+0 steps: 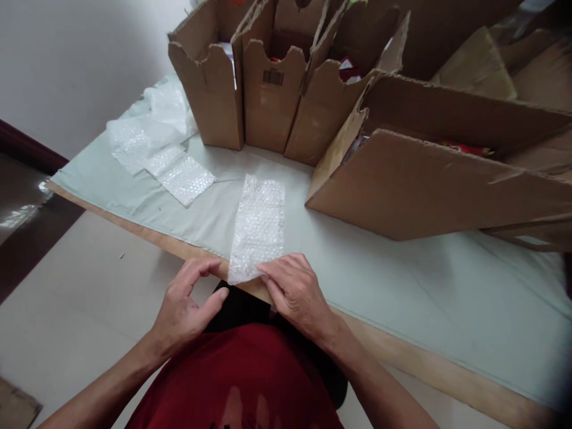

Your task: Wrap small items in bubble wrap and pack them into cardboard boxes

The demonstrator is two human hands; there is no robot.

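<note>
A flat piece of bubble wrap [259, 220] lies on the cloth-covered table, its near end at the front edge. My right hand [295, 289] pinches its near right corner between thumb and fingers. Just left of the near end, my left hand [190, 301] is held with thumb and fingers apart, nothing between them. Whether its fingertips touch the table edge I cannot tell.
More bubble wrap [152, 137] lies loosely piled at the table's left. Several cardboard bins [274, 101] stand along the back, partly filled. A larger cardboard box [402, 185] sits to the right. The table's wooden front edge [402, 357] runs close to my body.
</note>
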